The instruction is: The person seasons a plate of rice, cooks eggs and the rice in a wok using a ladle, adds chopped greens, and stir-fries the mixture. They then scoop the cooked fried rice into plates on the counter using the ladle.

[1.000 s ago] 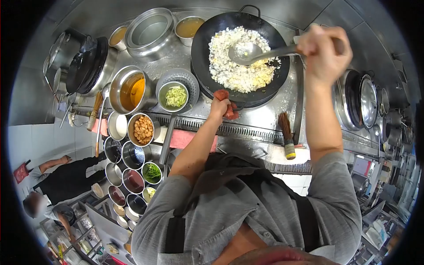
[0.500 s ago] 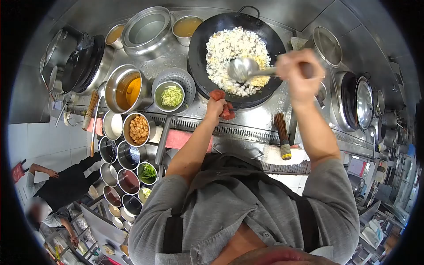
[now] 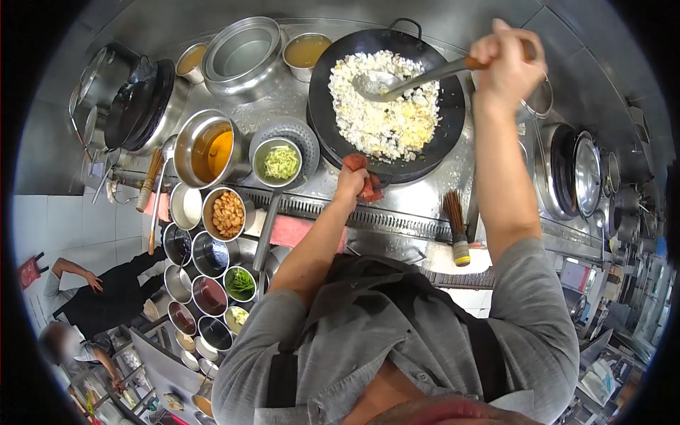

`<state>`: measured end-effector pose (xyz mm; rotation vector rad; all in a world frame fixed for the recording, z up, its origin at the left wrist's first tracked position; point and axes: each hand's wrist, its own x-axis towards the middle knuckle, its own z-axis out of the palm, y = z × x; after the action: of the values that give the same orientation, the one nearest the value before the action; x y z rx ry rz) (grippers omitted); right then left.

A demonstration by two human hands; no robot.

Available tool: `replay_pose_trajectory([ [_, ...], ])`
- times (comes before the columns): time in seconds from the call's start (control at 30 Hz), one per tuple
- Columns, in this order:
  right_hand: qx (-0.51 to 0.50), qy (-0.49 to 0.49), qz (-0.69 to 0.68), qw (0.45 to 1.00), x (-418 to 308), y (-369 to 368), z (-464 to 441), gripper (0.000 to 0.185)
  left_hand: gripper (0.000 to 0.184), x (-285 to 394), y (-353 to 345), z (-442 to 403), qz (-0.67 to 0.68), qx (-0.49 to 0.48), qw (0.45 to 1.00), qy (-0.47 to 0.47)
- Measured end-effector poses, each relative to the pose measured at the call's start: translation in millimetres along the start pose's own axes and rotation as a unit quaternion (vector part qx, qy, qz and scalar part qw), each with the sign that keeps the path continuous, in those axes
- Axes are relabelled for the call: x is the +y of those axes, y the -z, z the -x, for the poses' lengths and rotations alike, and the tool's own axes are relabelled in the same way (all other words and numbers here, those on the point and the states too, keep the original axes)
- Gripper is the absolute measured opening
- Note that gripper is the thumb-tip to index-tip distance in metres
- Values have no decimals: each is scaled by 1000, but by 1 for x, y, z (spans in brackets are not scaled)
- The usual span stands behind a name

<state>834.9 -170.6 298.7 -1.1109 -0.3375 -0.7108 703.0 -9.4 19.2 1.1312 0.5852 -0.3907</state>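
Observation:
A large black wok [image 3: 452,95] sits on the stove, holding a loose white and yellow mixture that looks like fried rice [image 3: 386,124]. My left hand [image 3: 350,183] is closed around a red cloth [image 3: 370,188] at the wok's near handle. The ladle [image 3: 432,74] is in my right hand [image 3: 511,67], fingers wrapped round its wooden grip. Its bowl rests in the upper part of the rice, tilted, with some grains in it. Left of the wok, a small pot of shredded green vegetable [image 3: 280,163] sits on a perforated strainer [image 3: 309,145].
A pot of orange liquid [image 3: 214,152] and a wide metal pot [image 3: 241,53] stand to the left. Several ingredient tins, one with brown chunks [image 3: 228,214], are at lower left. A bamboo brush [image 3: 455,227] lies at the stove's front edge. Another person [image 3: 99,294] stands far left.
My right hand has lifted up and away, drawing the ladle's bowl from the middle of the rice toward its far side. My left hand stays on the cloth at the handle.

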Motion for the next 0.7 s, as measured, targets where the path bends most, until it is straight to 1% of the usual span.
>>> replay_pose_trajectory([
  [0.03,-21,-4,-25,999,-17,-1,0,18,50,-10,4,-9,15,2,1000,-23],
  [0.07,-69,-9,-74,995,-32,1,5,19,50,-16,7,-12,19,6,1000,-19],
  [0.1,-103,-2,-73,992,-36,2,21,18,49,-20,9,-14,15,2,1000,-15],
  [0.13,-138,10,-73,988,-31,2,36,18,49,-18,8,-18,10,-4,1000,-15],
  [0.17,-154,-12,-37,987,-7,5,49,18,49,-14,4,-15,12,-6,1000,-17],
  [0.2,-166,-36,2,985,15,12,60,18,48,-10,-2,-3,28,16,999,-2],
  [0.23,-165,-33,41,985,20,7,52,18,47,-3,-6,0,45,38,998,4],
  [0.27,-164,-31,41,985,20,7,44,18,47,-3,-6,3,43,37,998,3],
  [0.33,-136,-10,161,977,8,2,18,19,46,1,-4,5,47,28,998,9],
  [0.37,-111,-8,141,984,-13,-3,10,17,45,-7,-1,-3,44,27,999,-17],
  [0.4,-115,32,77,990,-27,-3,1,17,45,-10,1,-10,45,26,999,-16],
  [0.47,-147,42,-24,988,-36,8,-12,18,46,-10,3,-10,43,40,998,-5],
  [0.5,-125,48,-10,991,-24,10,-10,20,45,-11,4,-9,34,36,999,-9],
  [0.53,-42,20,52,998,-4,5,3,19,45,-4,1,-5,33,35,999,-10],
  [0.6,-78,-49,-8,996,38,12,19,18,44,3,-3,4,33,44,998,9],
  [0.63,-80,-46,-10,996,36,3,13,18,44,4,-3,-5,34,44,998,5],
  [0.7,-78,-49,93,991,13,-12,6,20,45,-16,7,-15,7,25,1000,1],
])
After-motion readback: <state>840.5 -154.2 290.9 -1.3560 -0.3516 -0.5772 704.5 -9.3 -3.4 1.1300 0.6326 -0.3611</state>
